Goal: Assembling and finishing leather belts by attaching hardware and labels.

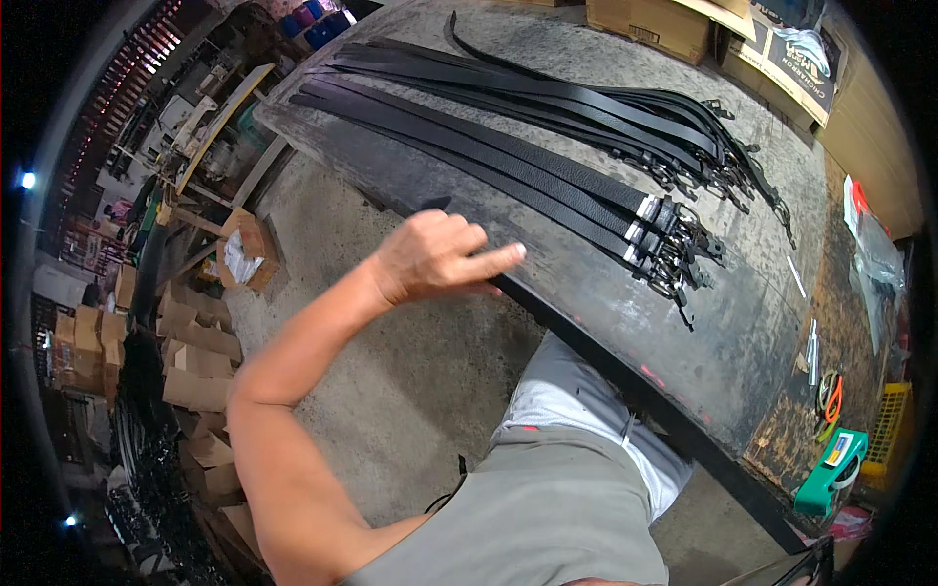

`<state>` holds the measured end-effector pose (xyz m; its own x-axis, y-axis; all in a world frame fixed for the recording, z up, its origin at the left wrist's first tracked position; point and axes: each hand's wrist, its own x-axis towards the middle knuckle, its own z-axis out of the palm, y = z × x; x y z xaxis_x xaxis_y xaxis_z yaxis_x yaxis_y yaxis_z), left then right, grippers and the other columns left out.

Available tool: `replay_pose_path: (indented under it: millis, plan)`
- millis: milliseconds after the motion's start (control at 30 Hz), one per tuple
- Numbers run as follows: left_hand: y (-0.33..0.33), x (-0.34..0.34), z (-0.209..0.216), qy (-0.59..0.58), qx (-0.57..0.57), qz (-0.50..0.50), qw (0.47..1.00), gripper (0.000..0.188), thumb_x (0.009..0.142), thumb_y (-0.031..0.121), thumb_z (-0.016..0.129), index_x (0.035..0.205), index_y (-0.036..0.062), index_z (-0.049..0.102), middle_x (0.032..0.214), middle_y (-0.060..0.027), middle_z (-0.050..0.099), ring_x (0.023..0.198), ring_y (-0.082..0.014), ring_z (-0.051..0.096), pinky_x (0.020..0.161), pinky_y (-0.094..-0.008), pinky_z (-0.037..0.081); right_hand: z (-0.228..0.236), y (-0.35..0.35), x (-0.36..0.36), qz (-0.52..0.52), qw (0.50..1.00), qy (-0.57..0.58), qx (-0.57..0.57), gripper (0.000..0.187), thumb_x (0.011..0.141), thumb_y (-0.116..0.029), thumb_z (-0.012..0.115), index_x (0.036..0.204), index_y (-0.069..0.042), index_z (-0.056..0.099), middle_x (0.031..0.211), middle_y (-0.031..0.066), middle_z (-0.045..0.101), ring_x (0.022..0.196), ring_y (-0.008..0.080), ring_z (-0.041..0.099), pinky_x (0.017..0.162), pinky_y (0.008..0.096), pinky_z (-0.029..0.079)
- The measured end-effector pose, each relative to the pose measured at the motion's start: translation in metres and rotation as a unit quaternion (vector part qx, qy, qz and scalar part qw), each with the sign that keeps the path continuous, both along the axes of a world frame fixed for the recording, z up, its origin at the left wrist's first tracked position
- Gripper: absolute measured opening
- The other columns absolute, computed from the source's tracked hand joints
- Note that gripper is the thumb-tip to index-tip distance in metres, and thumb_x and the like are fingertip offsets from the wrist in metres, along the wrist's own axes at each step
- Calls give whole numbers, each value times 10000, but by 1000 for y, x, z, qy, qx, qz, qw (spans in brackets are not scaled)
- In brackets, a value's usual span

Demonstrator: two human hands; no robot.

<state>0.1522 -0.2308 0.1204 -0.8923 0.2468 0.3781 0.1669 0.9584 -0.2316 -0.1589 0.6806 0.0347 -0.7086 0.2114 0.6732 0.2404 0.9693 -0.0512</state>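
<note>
One left hand point(435, 256) curls near black belts point(528, 161); whether it grips anything, one cannot tell.

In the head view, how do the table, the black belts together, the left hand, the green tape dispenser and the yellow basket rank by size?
1. Table
2. Black belts, together
3. Left hand, perhaps enlarged by nearness
4. Green tape dispenser and yellow basket: too alike to rank

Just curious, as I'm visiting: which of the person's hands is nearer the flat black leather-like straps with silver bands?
Left, apparently: the bare left hand is by the dark table edge, short of the straps; the right hand is out of view.
</note>
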Motion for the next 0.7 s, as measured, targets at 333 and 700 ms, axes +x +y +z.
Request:
replay_pose_path:
  millis: [333, 700]
  plan:
    - [-197, 51, 153, 121, -433, 333, 829, 627, 755, 366, 745, 1332, 247, 532, 1099, -95, 570, 1022, -252, 546, 830, -451, 445, 36, -291, -18, 358, 898, -234, 102, 350, 828, -137, 540, 1153, -42, 627, 1007, 170, 657, 922, 343, 611, 843, 424, 471]
    - [37, -90, -57, 144, 151, 37, 977, 522, 579, 383, 850, 954, 90, 633, 1145, -136, 548, 1079, -288, 506, 821, -432, 408, -11, -483, 34, 503, 813, -276, 102, 372, 856, -202, 593, 1181, -33, 529, 1095, 174, 550, 996, 392, 527, 871, 471, 385]
